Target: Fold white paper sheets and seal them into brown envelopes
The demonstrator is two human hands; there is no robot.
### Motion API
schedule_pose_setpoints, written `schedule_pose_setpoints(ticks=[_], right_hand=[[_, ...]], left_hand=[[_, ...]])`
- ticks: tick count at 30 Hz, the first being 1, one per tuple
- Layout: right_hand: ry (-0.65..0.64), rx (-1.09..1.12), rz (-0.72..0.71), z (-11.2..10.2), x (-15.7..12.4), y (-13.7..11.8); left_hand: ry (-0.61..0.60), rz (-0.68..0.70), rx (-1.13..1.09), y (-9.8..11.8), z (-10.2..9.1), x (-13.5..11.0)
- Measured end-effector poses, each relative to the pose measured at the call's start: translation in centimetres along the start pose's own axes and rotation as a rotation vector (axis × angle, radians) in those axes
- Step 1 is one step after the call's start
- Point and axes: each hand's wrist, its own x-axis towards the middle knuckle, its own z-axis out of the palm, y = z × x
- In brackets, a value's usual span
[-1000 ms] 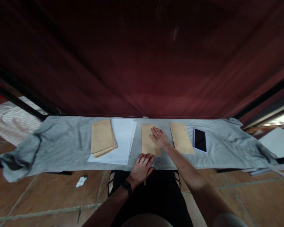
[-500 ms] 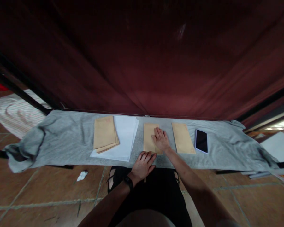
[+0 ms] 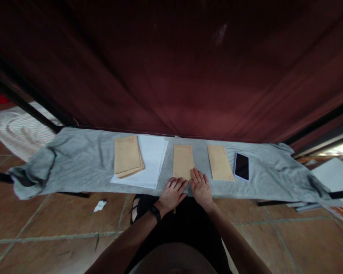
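A tan paper envelope (image 3: 183, 160) lies flat in the middle of the grey cloth, its lower end under or close to my fingertips. My left hand (image 3: 172, 192), with a dark band on the wrist, rests at its lower left corner, fingers stretched forward. On the lower right corner lies my right hand (image 3: 201, 187), flat with its fingers out. Neither hand grasps anything. To the right is a second tan envelope (image 3: 220, 163). A small stack of tan envelopes (image 3: 127, 155) sits on white paper sheets (image 3: 153, 160) at the left.
A phone (image 3: 241, 166) with a dark screen lies right of the envelopes. Grey cloth (image 3: 82, 163) covers the narrow bench. Behind it hangs a dark red curtain (image 3: 171, 76). A crumpled white tissue (image 3: 100, 206) is on the tiled floor, and striped fabric (image 3: 23, 129) lies at far left.
My right hand has slid from the upper middle of the central envelope down toward its lower right corner. My left hand stays at the lower left; the envelopes look unmoved.
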Motion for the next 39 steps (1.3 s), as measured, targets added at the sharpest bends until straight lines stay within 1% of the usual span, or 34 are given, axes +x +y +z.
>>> schedule_pose_setpoints(ticks=[5,11,14,17,22,31,36,39], right_hand=[[0.029,0.028,0.191,-0.3,-0.7,-0.5],[0.045,0.113,0.300,-0.4,0.0,-1.3],[0.065,0.138,0.309,-0.5,0.2,-1.5],[0.068,0.150,0.308,-0.5,0.2,-1.4],[0.051,0.142,0.315,-0.4,0.1,-1.1],[0.074,0.190,0.304,-0.6,0.0,-0.6],[0.073,0.235,0.369,-1.2,0.3,-0.4],[0.072,0.319,0.403,-1.4,0.7,-0.1]], left_hand=[[-0.005,-0.025,-0.010,0.5,-0.4,0.2],[-0.030,-0.063,0.044,1.9,-0.3,1.1],[-0.045,-0.078,0.082,2.5,0.0,1.3],[-0.056,-0.086,0.092,2.5,0.2,1.1],[-0.070,-0.090,0.085,1.9,0.2,0.2],[-0.037,-0.161,0.080,0.8,0.1,-1.4],[-0.048,-0.172,0.072,0.6,0.4,-1.8],[-0.051,-0.174,0.058,0.8,0.5,-1.6]])
